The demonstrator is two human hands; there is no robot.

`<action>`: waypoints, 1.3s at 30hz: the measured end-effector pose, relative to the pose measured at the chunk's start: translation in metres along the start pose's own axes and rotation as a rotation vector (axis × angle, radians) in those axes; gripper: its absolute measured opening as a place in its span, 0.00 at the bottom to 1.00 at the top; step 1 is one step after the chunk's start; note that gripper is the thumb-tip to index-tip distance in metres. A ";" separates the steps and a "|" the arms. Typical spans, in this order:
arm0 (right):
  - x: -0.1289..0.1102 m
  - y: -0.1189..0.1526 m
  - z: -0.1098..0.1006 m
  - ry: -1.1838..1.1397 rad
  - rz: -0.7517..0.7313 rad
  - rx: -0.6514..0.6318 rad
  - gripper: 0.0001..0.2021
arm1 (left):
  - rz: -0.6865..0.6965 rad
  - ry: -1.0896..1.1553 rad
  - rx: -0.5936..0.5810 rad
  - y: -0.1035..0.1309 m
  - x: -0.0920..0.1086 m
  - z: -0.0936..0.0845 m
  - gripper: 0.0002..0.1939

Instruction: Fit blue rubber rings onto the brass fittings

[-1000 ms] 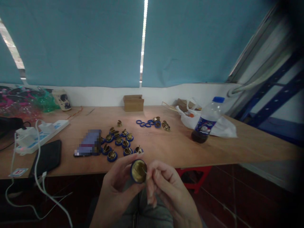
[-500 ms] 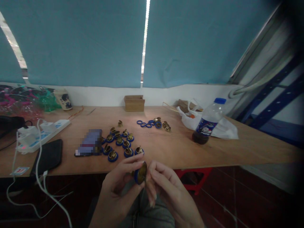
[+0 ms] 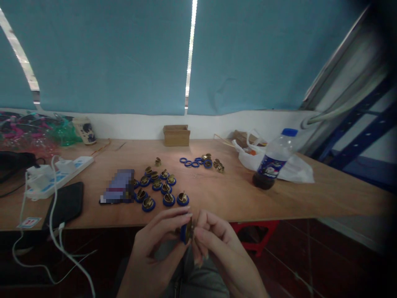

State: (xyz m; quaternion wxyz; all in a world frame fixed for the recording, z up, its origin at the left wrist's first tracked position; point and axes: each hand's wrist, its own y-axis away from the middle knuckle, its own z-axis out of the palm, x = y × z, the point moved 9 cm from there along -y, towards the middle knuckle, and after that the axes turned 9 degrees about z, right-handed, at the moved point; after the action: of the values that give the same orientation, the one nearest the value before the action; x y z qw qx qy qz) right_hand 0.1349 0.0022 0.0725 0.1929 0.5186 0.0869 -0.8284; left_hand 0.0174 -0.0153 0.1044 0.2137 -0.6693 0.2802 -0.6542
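Containers first. We see a soda bottle right of centre, blue cap on, dark liquid at the bottom. Left of it, a white plastic bag slumps, something orange showing inside; item too small to name. Small cardboard box at upper centre, inside hidden from us. Patterned cup at upper left, contents not visible.

The blue-rimmed brass piece is at lower centre, between both hands, nearer us than the table edge. We have the left hand clamped on it from the left, thumb below, fingers above. Right hand is at its right edge, fingertips bunched; we can't tell if they grip it or only press. Similar brass pieces cluster beyond the hands, left of centre. Loose blue rings lie farther back.
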 end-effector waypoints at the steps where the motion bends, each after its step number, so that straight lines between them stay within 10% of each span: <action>1: 0.000 0.000 0.000 -0.001 0.001 0.001 0.15 | 0.003 -0.014 -0.002 0.000 0.001 0.000 0.23; 39: 0.004 -0.006 0.006 0.060 -0.027 0.027 0.18 | -0.020 -0.205 -0.033 0.003 0.002 -0.008 0.17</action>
State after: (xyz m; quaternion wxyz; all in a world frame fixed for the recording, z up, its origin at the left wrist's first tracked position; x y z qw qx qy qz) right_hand 0.1256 0.0049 0.0714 0.1721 0.5448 0.0885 -0.8159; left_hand 0.0096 -0.0176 0.1044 0.2237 -0.7389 0.2610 -0.5795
